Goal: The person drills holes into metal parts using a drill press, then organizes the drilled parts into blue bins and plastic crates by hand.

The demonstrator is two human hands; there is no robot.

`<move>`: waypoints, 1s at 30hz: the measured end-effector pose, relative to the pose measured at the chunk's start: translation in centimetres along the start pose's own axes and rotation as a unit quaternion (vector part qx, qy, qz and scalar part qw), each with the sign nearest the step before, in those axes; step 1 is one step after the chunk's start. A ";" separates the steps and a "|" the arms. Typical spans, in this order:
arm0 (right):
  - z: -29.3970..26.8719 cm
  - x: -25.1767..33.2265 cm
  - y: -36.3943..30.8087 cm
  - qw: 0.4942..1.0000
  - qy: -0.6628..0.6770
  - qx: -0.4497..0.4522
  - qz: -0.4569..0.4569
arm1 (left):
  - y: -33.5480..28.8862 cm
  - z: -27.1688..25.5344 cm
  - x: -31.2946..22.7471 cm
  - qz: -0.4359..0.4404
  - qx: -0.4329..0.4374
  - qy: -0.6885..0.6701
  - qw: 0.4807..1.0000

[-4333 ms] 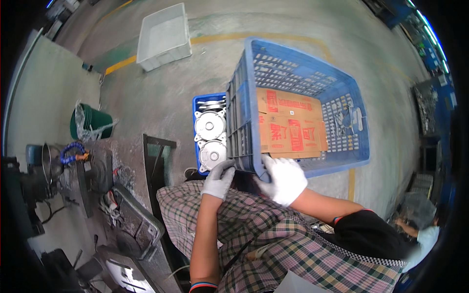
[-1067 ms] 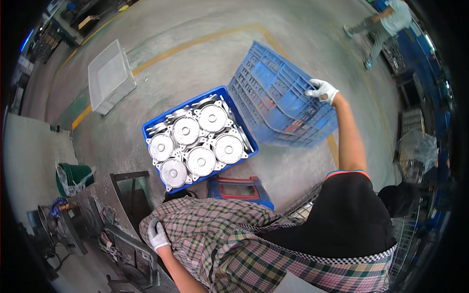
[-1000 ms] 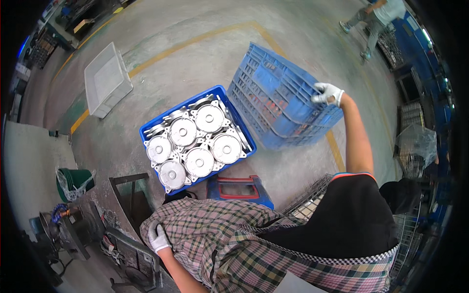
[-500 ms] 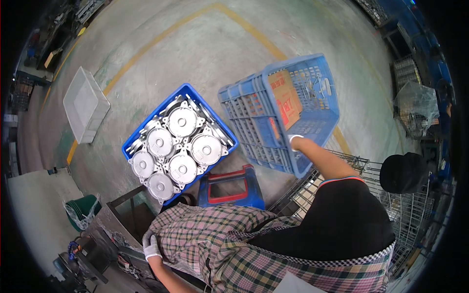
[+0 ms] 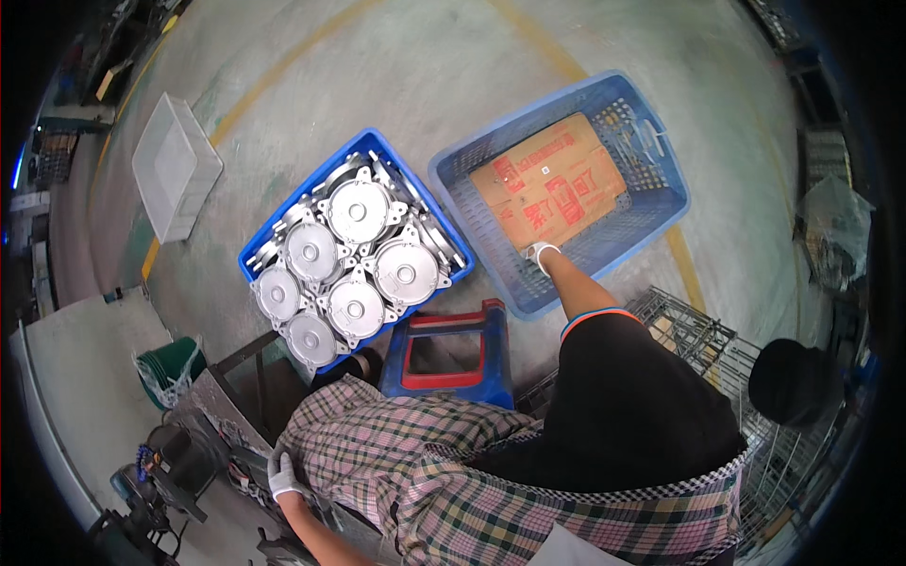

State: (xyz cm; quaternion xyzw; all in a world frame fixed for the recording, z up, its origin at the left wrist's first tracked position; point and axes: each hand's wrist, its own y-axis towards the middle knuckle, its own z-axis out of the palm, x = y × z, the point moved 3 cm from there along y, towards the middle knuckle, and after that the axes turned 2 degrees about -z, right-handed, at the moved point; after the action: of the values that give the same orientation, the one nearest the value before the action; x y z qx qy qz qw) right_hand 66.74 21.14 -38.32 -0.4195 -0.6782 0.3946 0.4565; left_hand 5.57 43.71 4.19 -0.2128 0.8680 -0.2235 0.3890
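Note:
My right hand [image 5: 540, 256], in a white glove, reaches into a light blue perforated plastic crate [image 5: 604, 263]. Its fingers look curled at the near edge of a flat brown cardboard sheet [image 5: 552, 179] with red print inside; their exact hold is unclear. Against my checked apron [image 5: 415, 424], my left hand [image 5: 280, 474], also gloved, rests beside a dark metal bar with its fingers stretched out. Left of the crate, a darker blue bin [image 5: 451, 200] is filled with round silver metal castings [image 5: 359, 211] that have lugs on their rims.
A red and blue plastic stool [image 5: 447, 382] stands near my legs. On the left floor lies a white tub [image 5: 176, 170], with green buckets [image 5: 173, 371] and a dark machine [image 5: 179, 462] nearer. Wire carts [image 5: 783, 472] and a black round object [image 5: 795, 382] are at the right.
The light blue crate has gone from tipped on its side to opening upward, showing the cardboard inside. My right hand has left its rim and moved inward. The left hand stays low.

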 end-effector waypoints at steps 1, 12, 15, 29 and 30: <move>0.1 -1.4 0.4 0.977 0.194 -0.079 0.043 | -0.6 0.1 -0.7 -0.026 -0.002 -0.038 0.999; 7.1 -6.3 3.9 0.573 0.788 -0.118 0.190 | 1.4 -14.6 5.0 -0.153 -0.186 0.054 0.969; 6.7 -7.3 3.9 0.549 0.795 -0.156 0.206 | 2.1 -15.2 2.7 -0.179 -0.189 0.145 0.955; 3.6 -9.1 8.5 0.622 0.743 -0.215 0.125 | 2.2 -14.7 -3.1 -0.236 -0.100 0.226 0.940; 2.9 -10.0 9.0 0.605 0.747 -0.234 0.148 | 1.8 -15.8 -1.3 -0.253 -0.113 0.196 0.941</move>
State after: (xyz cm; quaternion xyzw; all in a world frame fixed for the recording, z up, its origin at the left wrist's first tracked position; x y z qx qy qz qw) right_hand 68.17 14.38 -50.26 -0.7558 -0.0995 -0.1657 0.6256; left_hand -6.16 49.38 13.33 -0.4201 0.8640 -0.2525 0.1153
